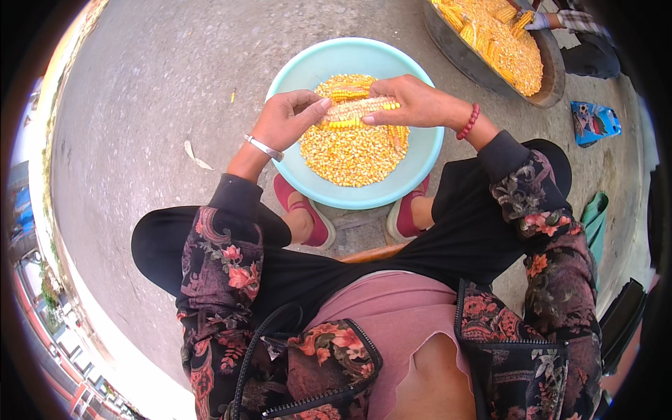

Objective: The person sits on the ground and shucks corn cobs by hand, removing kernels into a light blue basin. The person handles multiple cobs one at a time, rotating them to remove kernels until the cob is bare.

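Observation:
A partly shelled corn cob (353, 109) is held level between both hands above a light blue plastic basin (294, 68). My left hand (291, 118) grips its left end between thumb and fingers. At the other end, my right hand (417, 102) holds the cob with the thumb below and the fingers above. Patches of the cob are bare of kernels, while yellow rows show on its lower side and right end. Loose corn kernels (354, 157) lie in the basin, with more cobs (349, 89) on top of them, partly hidden by my hands.
The basin stands on concrete ground (157, 105) between my feet in red shoes (315, 226). At the upper right, another person's gloved hand (538, 22) holds a cob over a large tub (551, 63) of kernels and cobs. A blue printed packet (596, 123) and green cloth (594, 223) lie at the right.

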### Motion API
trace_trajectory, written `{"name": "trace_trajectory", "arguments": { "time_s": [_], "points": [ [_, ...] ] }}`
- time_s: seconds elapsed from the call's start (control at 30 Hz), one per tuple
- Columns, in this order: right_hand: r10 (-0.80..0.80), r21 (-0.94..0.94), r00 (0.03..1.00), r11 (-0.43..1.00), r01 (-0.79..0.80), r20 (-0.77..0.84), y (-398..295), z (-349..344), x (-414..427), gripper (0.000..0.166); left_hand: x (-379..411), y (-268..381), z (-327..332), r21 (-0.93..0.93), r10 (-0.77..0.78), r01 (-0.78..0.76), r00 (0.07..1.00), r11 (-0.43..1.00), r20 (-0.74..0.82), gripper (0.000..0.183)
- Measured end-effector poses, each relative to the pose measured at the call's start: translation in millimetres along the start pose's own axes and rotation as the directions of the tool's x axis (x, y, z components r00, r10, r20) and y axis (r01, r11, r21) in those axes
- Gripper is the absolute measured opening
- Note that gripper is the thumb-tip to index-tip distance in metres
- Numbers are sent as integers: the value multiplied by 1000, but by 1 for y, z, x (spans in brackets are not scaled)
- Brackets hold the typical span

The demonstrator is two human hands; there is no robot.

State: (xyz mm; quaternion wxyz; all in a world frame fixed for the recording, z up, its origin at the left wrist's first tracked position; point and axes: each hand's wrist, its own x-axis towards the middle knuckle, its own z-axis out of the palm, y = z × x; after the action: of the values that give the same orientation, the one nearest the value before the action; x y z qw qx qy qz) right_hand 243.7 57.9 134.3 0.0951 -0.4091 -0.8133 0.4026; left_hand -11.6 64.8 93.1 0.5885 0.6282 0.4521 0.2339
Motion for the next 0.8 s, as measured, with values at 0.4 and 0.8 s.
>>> {"name": "trace_trajectory", "arguments": {
  "time_s": [0.4, 0.8],
  "points": [
    [-57, -2, 997, 998, 57, -60, 7, 9, 2, 56, 6, -11, 5, -83, -74, 69, 996, 994, -59, 24],
    [-83, -43, 996, 996, 82, -28, -11, 28, 7, 67, -12, 22, 34, 607, 250, -311, 950, 731, 186, 40]
  ]
}}
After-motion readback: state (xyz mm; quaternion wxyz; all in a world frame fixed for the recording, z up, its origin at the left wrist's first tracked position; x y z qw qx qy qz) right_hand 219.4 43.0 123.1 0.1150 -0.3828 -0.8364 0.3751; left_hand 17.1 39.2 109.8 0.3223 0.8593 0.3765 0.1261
